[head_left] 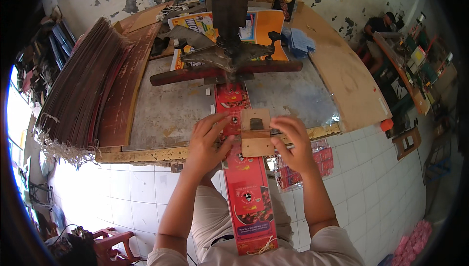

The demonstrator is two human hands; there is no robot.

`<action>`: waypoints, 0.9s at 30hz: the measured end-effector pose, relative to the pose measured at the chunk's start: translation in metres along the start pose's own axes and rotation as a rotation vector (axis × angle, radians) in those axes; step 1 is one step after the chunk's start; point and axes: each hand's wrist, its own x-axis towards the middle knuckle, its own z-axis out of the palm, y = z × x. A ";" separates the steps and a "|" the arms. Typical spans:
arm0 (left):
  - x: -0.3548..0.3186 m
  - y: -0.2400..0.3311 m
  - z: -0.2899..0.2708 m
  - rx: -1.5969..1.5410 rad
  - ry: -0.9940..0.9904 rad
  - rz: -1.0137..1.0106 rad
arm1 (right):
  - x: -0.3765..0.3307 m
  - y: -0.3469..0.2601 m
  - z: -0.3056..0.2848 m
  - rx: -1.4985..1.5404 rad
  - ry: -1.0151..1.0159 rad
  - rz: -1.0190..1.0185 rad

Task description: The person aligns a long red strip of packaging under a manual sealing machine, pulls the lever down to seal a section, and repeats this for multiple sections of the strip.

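Note:
A long red printed strip (246, 178) runs from the grey press table (166, 114) over its front edge and down across my lap. On the strip lies a small wooden block (257, 147) with a rectangular opening. To its left, my left hand (209, 139) has its fingers spread, its fingertips on or just over the strip's left edge. My right hand (295, 144) is at the block's right side, thumb and fingers apart; whether they touch it I cannot tell. Above the table stands a press with a dark metal crossbar (227, 71).
A tall stack of thin dark red boards (80, 90) leans at the left. Bundled red packages (322, 161) lie below the table's front right edge. A red stool (115, 246) stands lower left. Another person (376, 31) sits at a bench far right.

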 end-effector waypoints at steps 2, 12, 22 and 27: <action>-0.021 -0.008 -0.012 0.080 -0.033 -0.042 | -0.004 -0.021 -0.008 -0.060 -0.109 -0.031; -0.042 -0.001 -0.022 0.167 -0.159 -0.023 | -0.015 -0.036 0.007 -0.055 -0.205 0.010; -0.045 0.000 -0.019 0.242 -0.151 -0.014 | -0.017 -0.039 0.002 0.136 -0.188 -0.019; -0.061 -0.018 -0.015 -0.002 0.083 -0.143 | -0.020 -0.048 0.009 0.188 -0.217 -0.067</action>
